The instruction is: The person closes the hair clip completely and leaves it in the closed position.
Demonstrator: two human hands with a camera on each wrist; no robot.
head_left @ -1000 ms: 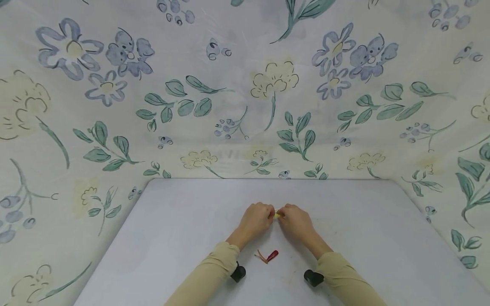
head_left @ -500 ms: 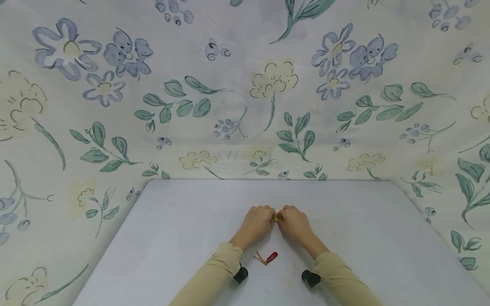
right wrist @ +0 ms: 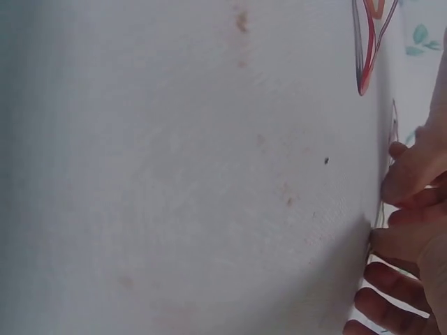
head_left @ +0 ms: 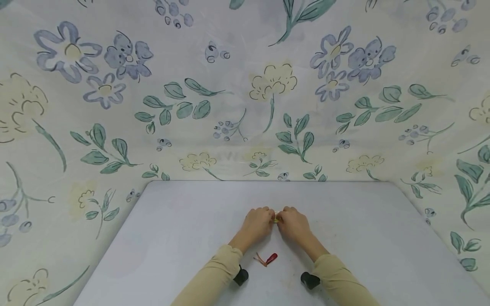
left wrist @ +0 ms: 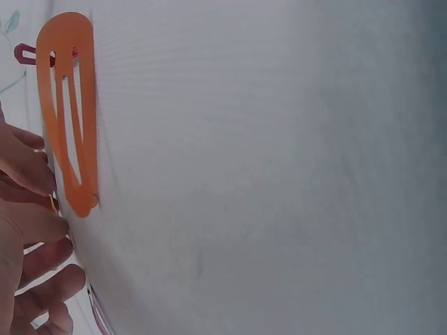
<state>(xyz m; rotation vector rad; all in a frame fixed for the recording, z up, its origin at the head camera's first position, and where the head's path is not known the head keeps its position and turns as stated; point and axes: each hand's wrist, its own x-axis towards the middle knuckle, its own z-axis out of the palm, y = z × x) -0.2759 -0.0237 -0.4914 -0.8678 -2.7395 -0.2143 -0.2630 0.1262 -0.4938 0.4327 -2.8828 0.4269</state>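
Note:
Both hands meet near the middle of the white table, fingertips close together. Between them my left hand (head_left: 259,223) and right hand (head_left: 294,223) pinch a small yellow piece (head_left: 276,220), mostly hidden by the fingers. Only a speck of yellow shows between fingers in the left wrist view. Nearer to me lie two snap hair clips, one orange (left wrist: 89,112) and one red (head_left: 272,258), touching or overlapping at one end. The orange clip's long slotted frame fills the upper left of the left wrist view; the red clip's pointed tip shows in the right wrist view.
The white table (head_left: 183,229) reaches back to a flowered cloth (head_left: 229,106) hanging behind and at the sides. Black wrist cameras (head_left: 241,276) sit at the sleeve cuffs. Faint brownish marks (right wrist: 242,21) and a dark speck (right wrist: 326,160) dot the tabletop.
Both hands have drawn very slightly nearer to me, still together around the yellow piece. The forearms have closed in a little. Both hair clips lie as before.

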